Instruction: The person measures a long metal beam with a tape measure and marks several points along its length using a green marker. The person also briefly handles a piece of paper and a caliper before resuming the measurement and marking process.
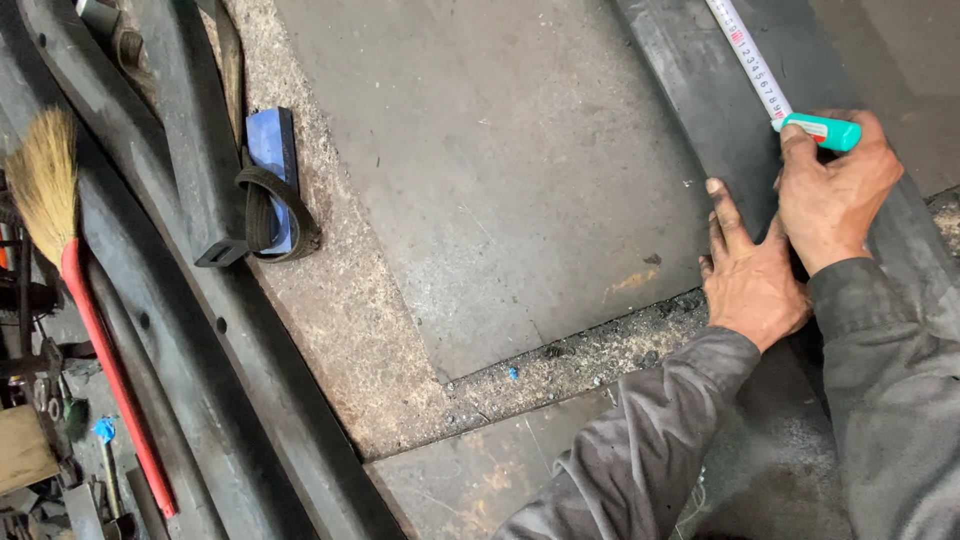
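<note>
My right hand is closed around a teal tape measure case, whose white blade runs up and left along a dark steel bar. My left hand lies flat with its fingers pressed on the same bar, just below and left of the right hand. Both sleeves are grey and dirty. A large grey steel sheet lies to the left of the bar.
A broom with straw bristles and a red handle leans at the left beside dark steel beams. A blue block with a black strap loop sits on gritty floor. Small tools clutter the bottom left corner.
</note>
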